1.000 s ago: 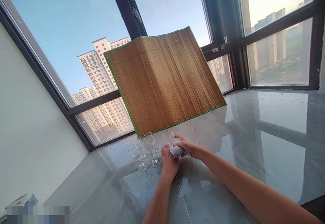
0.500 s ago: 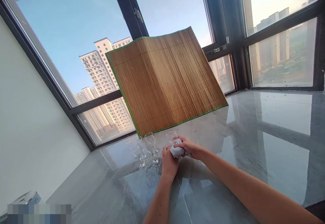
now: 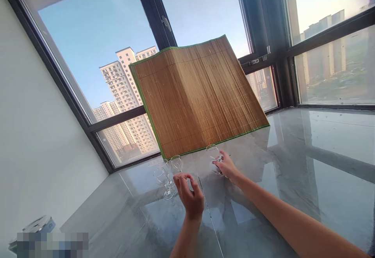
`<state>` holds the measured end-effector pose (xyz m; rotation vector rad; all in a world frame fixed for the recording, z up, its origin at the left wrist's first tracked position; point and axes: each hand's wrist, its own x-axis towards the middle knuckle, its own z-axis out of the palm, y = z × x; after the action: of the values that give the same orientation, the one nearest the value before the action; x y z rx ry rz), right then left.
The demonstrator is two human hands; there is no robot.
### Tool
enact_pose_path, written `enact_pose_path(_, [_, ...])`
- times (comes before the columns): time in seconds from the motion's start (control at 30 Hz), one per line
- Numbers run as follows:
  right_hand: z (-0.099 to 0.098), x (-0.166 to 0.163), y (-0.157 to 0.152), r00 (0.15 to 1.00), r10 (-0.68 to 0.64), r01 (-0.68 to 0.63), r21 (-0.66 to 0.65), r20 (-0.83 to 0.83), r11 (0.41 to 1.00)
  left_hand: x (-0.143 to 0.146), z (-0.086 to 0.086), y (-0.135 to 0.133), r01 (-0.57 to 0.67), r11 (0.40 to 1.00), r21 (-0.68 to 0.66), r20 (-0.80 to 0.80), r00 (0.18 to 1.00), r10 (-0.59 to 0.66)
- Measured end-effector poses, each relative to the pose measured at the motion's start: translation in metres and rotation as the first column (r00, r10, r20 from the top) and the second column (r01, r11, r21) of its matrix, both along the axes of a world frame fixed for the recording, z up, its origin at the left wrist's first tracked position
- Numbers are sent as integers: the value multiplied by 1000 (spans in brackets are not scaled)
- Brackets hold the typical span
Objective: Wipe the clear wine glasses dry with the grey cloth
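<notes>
My right hand (image 3: 227, 166) is closed around the lower part of a clear stemmed glass (image 3: 212, 149), whose rim points up near the foot of the bamboo mat. A pale patch shows at its fingers; whether this is the cloth or part of the glass I cannot tell. My left hand (image 3: 189, 195) is raised with curled fingers, the thumb apart from them and no object visible between. It is nearest to a glass (image 3: 176, 163) whose lower part it hides. Beside that stand another upright glass (image 3: 160, 177) and one more (image 3: 163, 164) behind it.
A bamboo mat (image 3: 199, 94) with green edging leans against the window frame (image 3: 164, 20). All the glasses stand on the shiny grey tiled surface (image 3: 123, 219). At the lower left is a box-like object (image 3: 39, 225), partly blurred out, near the white wall (image 3: 43, 133).
My hands have separated. The right has moved right with the glass, while the left has turned and shifted left and down. The grey-white cloth no longer shows clearly. The view has shifted slightly.
</notes>
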<state>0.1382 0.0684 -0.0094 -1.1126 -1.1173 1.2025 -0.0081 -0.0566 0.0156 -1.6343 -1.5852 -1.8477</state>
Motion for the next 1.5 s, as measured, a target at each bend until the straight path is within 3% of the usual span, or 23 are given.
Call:
enact_pose_path(0.07, [-1,3,2,1000,-21,21,-1,19,1000,-5,3,-2,-113,991,78,108,989,104])
enact_pose_path(0.13, [-3,5,5,999,-48,48,3,20,999,-10,1,3,-182,982,57,221,961,165])
enact_pose_path(0.33, [-12,10,19,991,-117,112,65,70,992,-21,-21,24,-187,978,-93,465,860,209])
enact_pose_path(0.53, [-18,13,29,970,-173,147,156,169,977,-29,-28,33,-234,953,-193,560,771,303])
enact_pose_path(0.73, [-18,11,28,964,-193,171,129,182,977,-33,-35,46,-217,949,-229,599,737,313])
enact_pose_path(0.93, [-15,9,27,982,-106,97,63,154,993,-41,-45,57,-66,967,-248,641,737,215])
enact_pose_path(1.23, [-9,4,23,963,-65,52,54,263,997,-39,-46,58,-28,950,-312,604,766,220])
enact_pose_path(1.4, [-7,5,14,863,-235,182,160,446,970,-29,-36,47,-63,956,-288,474,858,199])
enact_pose_path(1.5, [-6,0,1,814,-359,285,224,457,932,-21,-27,39,-85,968,-236,334,928,163])
